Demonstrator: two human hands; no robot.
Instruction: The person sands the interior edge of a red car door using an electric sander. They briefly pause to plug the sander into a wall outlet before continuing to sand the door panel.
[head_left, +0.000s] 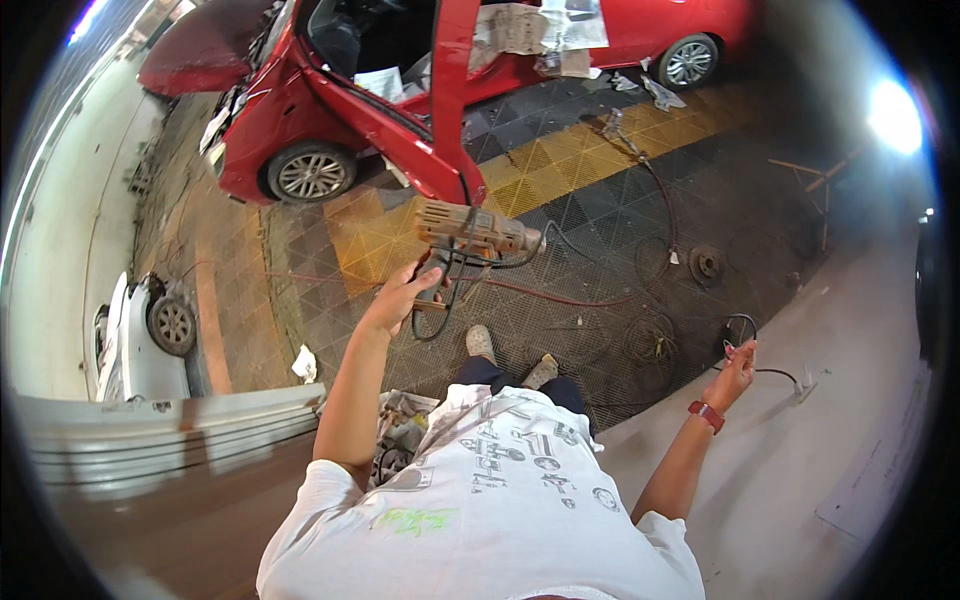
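Observation:
My left hand (pixel 408 285) grips the handle of a dusty heat gun (pixel 470 228) with a metal nozzle at its right end, held out in front of my body. Its black cord is looped around and under it. Off to the lower right, my right hand (pixel 736 372) has its fingers closed on a black cable (pixel 742 325), which forms a small loop above them. A black lead also runs from near that hand to a white fitting (pixel 804 388) on the pale surface at the right. What exactly is between my right fingertips is too small to make out clearly.
A red car (pixel 540 70) with an open door stands ahead, masked with paper. A white car part with a wheel (pixel 172 322) is at left. A red hose (pixel 570 300), coiled wire (pixel 655 340) and a round metal part (pixel 705 262) lie on the grid floor (pixel 380 230). A bright lamp (pixel 893 118) shines at right.

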